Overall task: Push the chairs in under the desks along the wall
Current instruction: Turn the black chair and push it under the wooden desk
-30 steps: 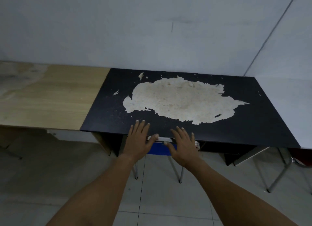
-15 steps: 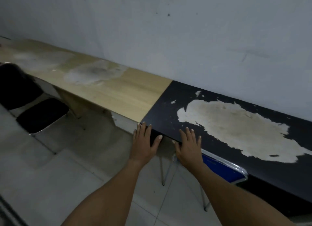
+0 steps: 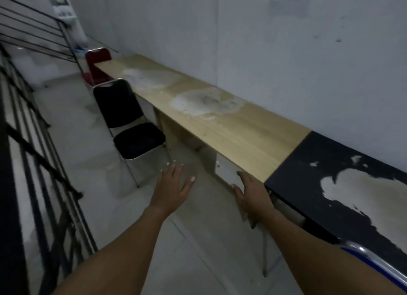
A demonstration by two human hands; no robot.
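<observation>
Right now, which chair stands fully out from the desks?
The black chair: it stands clear beside the wooden desk, while the blue chair sits tucked under the black desk.

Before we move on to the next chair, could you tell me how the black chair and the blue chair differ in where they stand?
The black chair stands out on the floor beside the wooden desk, seat fully exposed; the blue chair sits tucked under the black desk, only its backrest edge showing. The black chair lies farther along the wall, the blue chair nearest the camera. Both have shiny metal frames.
</observation>
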